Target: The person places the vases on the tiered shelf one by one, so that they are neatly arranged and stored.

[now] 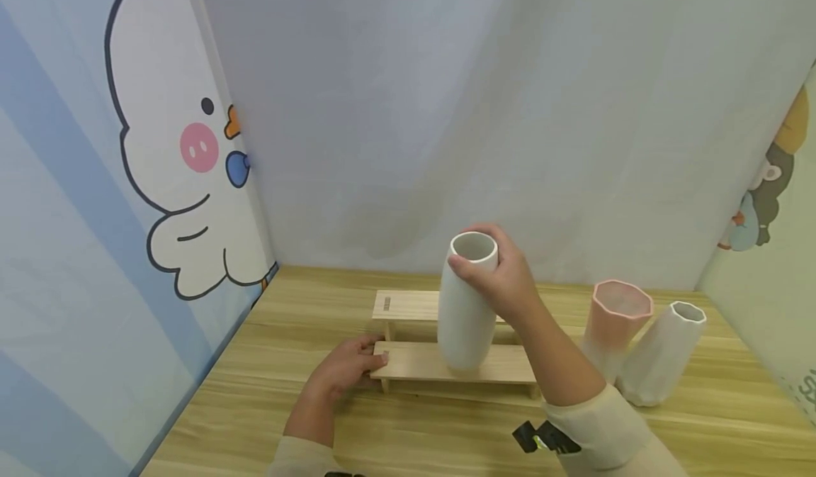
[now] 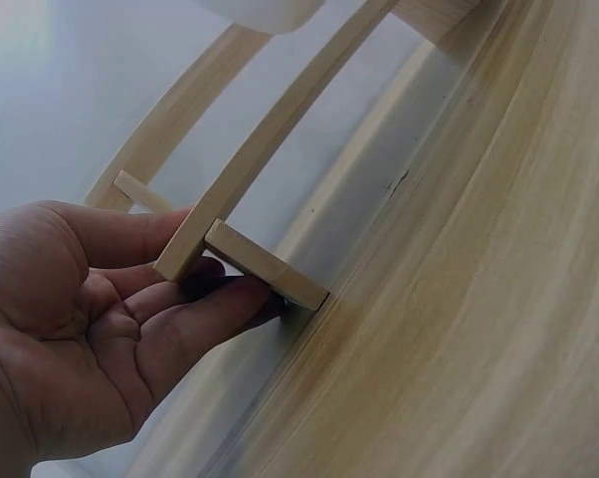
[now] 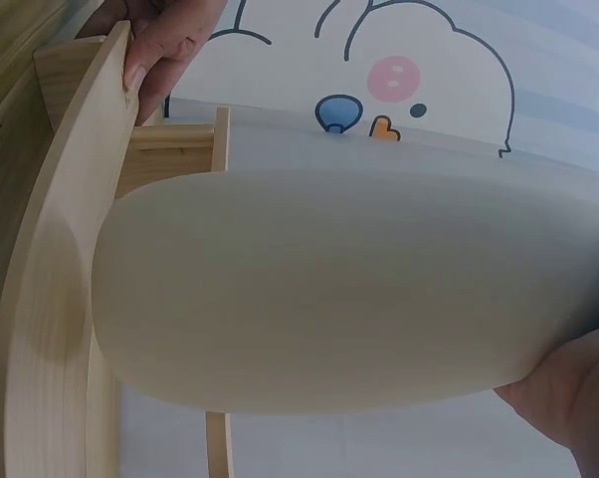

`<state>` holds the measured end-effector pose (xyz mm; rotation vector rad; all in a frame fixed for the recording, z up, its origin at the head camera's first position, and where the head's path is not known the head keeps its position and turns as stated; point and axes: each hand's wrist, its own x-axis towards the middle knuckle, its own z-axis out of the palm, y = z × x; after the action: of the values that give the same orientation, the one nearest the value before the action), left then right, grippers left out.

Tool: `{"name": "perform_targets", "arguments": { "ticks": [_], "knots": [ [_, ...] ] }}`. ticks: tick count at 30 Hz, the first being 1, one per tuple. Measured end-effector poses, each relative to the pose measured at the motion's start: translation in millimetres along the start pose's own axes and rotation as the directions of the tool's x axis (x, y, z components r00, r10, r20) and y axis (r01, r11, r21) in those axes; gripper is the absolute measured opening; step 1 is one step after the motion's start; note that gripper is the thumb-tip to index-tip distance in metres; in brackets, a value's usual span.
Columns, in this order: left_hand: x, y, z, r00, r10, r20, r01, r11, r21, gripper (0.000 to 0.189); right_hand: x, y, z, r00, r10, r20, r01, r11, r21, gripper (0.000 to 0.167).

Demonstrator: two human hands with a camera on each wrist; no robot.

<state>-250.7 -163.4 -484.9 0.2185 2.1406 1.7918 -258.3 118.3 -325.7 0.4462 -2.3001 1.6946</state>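
A tall white vase [image 1: 468, 314] stands upright at the lower step of a small two-step wooden rack [image 1: 408, 361]. My right hand [image 1: 510, 278] grips it near the rim, thumb on the near side and fingers behind. In the right wrist view the base of the vase [image 3: 329, 294] is right at the step's surface. My left hand [image 1: 344, 367] holds the left end of the lower step. In the left wrist view its thumb lies on top of the board [image 2: 270, 139] and its fingers are curled under, by the short leg [image 2: 265, 264].
To the right of the rack stand a pink-and-white vase [image 1: 618, 321] with a faceted rim and a white faceted vase [image 1: 663, 356], close together. The wooden table [image 1: 255, 385] meets a pale curtain [image 1: 478, 108] at the back and a cartoon-printed wall [image 1: 159, 144] at the left.
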Motion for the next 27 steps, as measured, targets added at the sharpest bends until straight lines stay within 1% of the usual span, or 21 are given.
{"name": "perform_targets", "arguments": {
  "ticks": [7,21,27],
  "knots": [
    [-1.0,1.0,-0.8,1.000,-0.002,0.008,0.002,1.000,0.004,0.067,2.2,-2,7,1.000,-0.003,0.010,0.003,1.000,0.008,0.046],
    [-4.5,3.5,1.6,1.000,-0.005,-0.016,0.006,0.999,0.036,0.064,4.2,-5,19,0.999,-0.009,0.046,0.007,0.999,0.042,0.046],
    [-4.2,3.3,1.7,1.000,-0.008,-0.012,0.008,1.000,0.027,0.063,5.8,-4,26,0.999,-0.010,0.052,0.008,0.999,0.048,0.045]
  ]
}}
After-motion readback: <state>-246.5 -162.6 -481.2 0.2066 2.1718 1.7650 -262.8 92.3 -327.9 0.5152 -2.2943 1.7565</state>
